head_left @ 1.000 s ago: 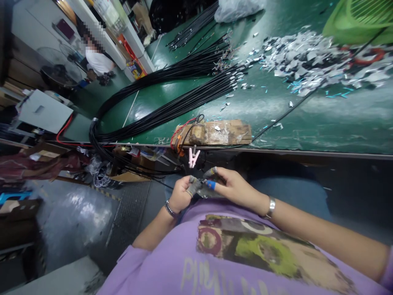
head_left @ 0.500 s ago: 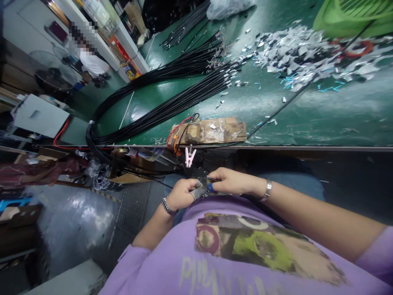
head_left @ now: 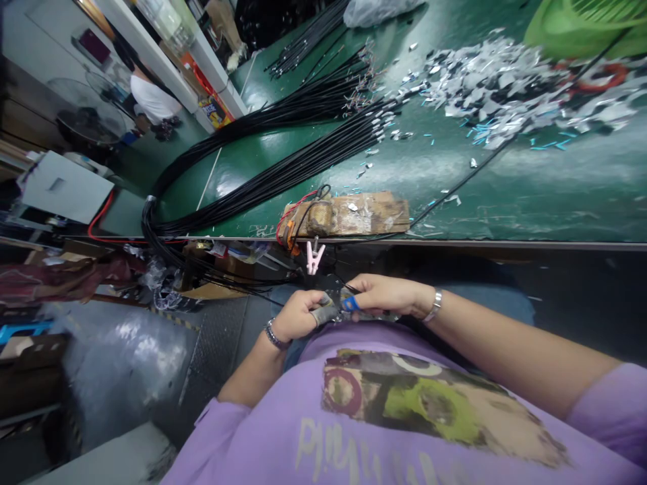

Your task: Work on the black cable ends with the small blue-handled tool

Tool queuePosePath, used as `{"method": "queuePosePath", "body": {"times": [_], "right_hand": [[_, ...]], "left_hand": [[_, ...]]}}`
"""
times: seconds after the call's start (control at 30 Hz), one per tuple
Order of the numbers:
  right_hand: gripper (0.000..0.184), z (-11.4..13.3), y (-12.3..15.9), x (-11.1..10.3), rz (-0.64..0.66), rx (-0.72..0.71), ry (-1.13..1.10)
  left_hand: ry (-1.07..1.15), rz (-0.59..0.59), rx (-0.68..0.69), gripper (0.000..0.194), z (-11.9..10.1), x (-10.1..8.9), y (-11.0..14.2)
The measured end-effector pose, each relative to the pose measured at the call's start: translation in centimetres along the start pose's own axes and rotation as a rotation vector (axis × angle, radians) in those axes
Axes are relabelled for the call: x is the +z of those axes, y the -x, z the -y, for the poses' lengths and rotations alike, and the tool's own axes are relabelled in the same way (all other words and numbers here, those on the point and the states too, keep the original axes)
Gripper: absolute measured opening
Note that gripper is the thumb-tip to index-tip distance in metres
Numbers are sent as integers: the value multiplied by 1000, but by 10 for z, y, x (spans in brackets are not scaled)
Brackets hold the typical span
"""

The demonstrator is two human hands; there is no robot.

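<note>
In front of the purple shirt, my left hand [head_left: 298,315] is closed, with worn grey coverings on its thumb and finger. A thin black cable [head_left: 270,300] runs from the left to this hand and seems pinched in it; its end is hidden. My right hand [head_left: 387,294], with a blue band on one finger, is closed in a pinch close beside the left fingertips. Whatever lies between its fingers is too small and dark to make out. Just above both hands, a pink clothes peg [head_left: 314,257] sits at the table edge, below a wooden block [head_left: 371,213].
Long bundles of black cables [head_left: 283,168] curve across the green table [head_left: 505,209] and hang over its left edge. Foil and film scraps [head_left: 480,87] lie in a heap near a green basket [head_left: 571,34]. Another person [head_left: 151,98] is at the far left.
My right hand has shifted slightly and turned, showing more of the blue band, and its fingers are closer to the left fingertips. The view has moved a little; the table items stay put.
</note>
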State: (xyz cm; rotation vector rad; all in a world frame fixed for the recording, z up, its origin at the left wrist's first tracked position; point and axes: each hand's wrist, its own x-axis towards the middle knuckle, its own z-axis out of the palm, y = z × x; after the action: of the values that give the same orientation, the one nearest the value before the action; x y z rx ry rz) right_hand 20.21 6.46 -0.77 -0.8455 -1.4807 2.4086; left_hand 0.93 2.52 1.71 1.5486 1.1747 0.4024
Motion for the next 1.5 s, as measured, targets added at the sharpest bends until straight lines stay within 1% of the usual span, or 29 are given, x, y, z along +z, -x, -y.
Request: {"method": "queuePosePath", "body": {"times": [0.1, 0.17, 0.27, 0.33, 0.43, 0.53, 0.7, 0.77, 0.83, 0.9, 0.97, 1.0, 1.07, 1.13, 1.2, 1.33, 1.5], "right_hand": [[24, -2, -2, -2, 19, -3, -6], [25, -5, -4, -3, 56, -18, -36], [31, -10, -6, -4, 140, -52, -98], [37, -13, -7, -2, 161, -83, -146], [45, -16, -8, 6, 110, -138, -181], [48, -16, -6, 13, -10, -184, -126], [47, -17, -5, 16, -320, -223, 149], [47, -19, -4, 13, -437, -229, 206], [46, -20, 1, 11, -518, -244, 252], [45, -18, 10, 9, -542, -286, 371], [40, -14, 23, 8, -535, -349, 580], [36, -11, 29, 8, -540, -377, 699], [31, -6, 41, 11, -596, -422, 933], [29, -2, 48, 15, -658, -447, 1136], [25, 0, 51, 20, -695, -451, 1295], [16, 3, 49, 29, -722, -383, 1477], [12, 10, 45, 34, -719, -293, 1558]], "left_hand": [[-8, 4, -1, 40, -1, 0, -1], [6, 14, -7, 41, -1, -1, -1], [72, 35, -20, 44, -2, -1, -2], [122, 36, -26, 44, -2, -2, -2], [159, 27, -30, 45, -3, -2, -2], [152, 21, -16, 44, -3, -1, -2], [134, -51, 23, 41, -2, 5, 0], [40, -137, 89, 36, -3, 9, 1], [-140, -262, 169, 28, -4, 11, 2], [-343, -365, 235, 21, -4, 12, 3], [-510, -422, 287, 17, -4, 13, 3], [-574, -437, 311, 16, -5, 13, 3], [-665, -455, 350, 14, -5, 14, 2], [-713, -461, 373, 14, -5, 14, 1], [-742, -464, 381, 14, -6, 15, 1], [-799, -478, 400, 13, -7, 16, 3], [-867, -503, 452, 13, -6, 17, 5]]}}
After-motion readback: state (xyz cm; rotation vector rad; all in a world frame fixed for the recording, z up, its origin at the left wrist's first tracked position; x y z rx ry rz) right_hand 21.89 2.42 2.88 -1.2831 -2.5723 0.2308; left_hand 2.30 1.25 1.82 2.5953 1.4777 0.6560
